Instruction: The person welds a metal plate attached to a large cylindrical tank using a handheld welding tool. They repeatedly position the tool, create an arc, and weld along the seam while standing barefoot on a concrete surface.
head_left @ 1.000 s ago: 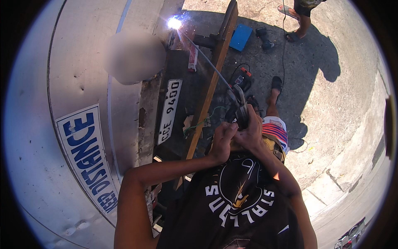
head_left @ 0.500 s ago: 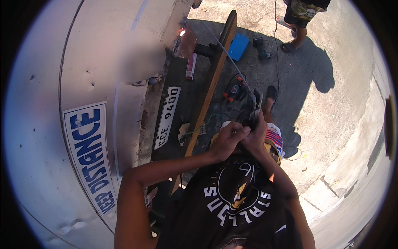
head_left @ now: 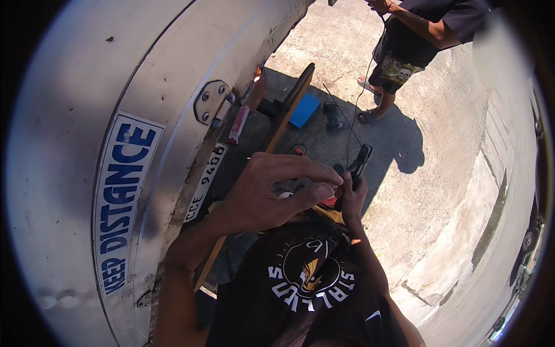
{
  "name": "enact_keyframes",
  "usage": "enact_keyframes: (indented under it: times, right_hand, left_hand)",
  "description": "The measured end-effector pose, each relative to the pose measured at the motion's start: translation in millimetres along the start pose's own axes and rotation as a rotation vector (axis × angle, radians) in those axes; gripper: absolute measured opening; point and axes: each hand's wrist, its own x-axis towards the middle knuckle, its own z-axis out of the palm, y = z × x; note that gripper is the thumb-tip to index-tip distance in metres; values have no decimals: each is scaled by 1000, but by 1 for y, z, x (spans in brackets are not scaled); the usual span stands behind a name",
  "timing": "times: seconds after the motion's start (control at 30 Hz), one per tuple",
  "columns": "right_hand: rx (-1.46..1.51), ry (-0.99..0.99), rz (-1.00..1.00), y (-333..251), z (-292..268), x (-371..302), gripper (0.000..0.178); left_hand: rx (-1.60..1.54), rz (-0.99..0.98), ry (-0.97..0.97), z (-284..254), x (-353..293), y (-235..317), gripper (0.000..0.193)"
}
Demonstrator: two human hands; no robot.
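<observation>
My right hand (head_left: 352,201) is closed around a black welding electrode holder (head_left: 362,161) in front of my body. A thin welding rod (head_left: 343,118) slants from the holder toward the upper left. My left hand (head_left: 263,188) is raised beside it with nothing in it. Its thumb and fingers are apart, curved toward my right hand, and it looks large and close to the camera. At the vehicle's lower edge, beyond both hands, a small orange spot (head_left: 258,74) glows. The rod's tip is apart from that spot.
A silver vehicle body (head_left: 69,156) fills the left, with a number plate (head_left: 206,182) and a hinge (head_left: 210,103). A long wooden plank (head_left: 282,122) runs beside it. On the concrete are a blue case (head_left: 304,110) and a dark power tool (head_left: 332,115). Another person (head_left: 404,49) stands far right.
My left hand has come off the holder, moved left and opened. My right hand still grips the holder. The whole view has shifted, showing more of the standing person.
</observation>
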Motion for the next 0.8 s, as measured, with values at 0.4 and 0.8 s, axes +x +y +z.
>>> enact_keyframes:
  times: [0.4,0.8]
  right_hand:
    - [-47,-13,128,11,-5,34,32]
    - [-24,-212,195,-16,-39,116,36]
  left_hand:
    - [-95,851,519,-58,-97,77,30]
    - [266,919,1082,17,-46,81,14]
